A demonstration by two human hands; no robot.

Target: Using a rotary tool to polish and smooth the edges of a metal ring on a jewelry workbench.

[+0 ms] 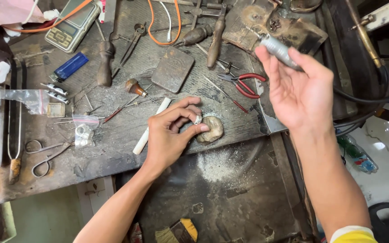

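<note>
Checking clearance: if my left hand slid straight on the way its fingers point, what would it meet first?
Likely the rounded, dusty tan lump; the left hand already has fingertips at its edge, pinching a small white piece.

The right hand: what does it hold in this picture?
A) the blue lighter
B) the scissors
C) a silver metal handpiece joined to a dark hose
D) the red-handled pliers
C: the right hand is raised above the bench with a silver metal handpiece in its fingers, while the red-handled pliers, the blue lighter and the scissors lie untouched on the workbench.
</note>
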